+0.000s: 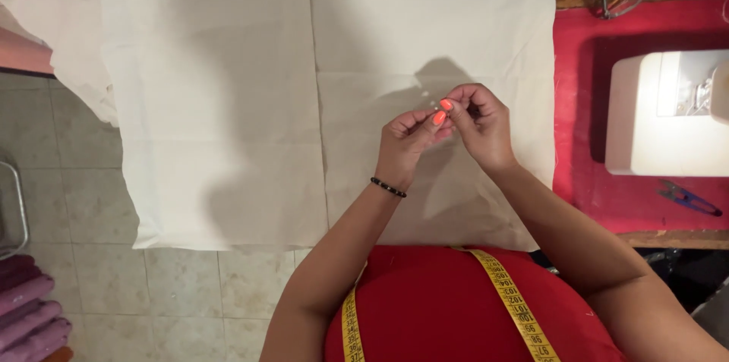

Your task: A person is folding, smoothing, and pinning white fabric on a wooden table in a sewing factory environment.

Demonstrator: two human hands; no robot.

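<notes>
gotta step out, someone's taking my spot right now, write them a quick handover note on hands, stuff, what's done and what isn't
Left hand and right hand: raised over the cloth, fingertips pinched together on something too small to identify.
Things: two cream fabric panels lie flat side by side, one overhanging the table edge. Sewing machine on the red mat; blue snips in front of it. Yellow tape measure hangs round the neck.
Done: panels spread out.
Left: no stitching visible on them.

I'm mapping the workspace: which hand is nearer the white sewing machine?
Right. The right hand is closer to the sewing machine; the left hand sits beyond it, touching it fingertip to fingertip.
</notes>
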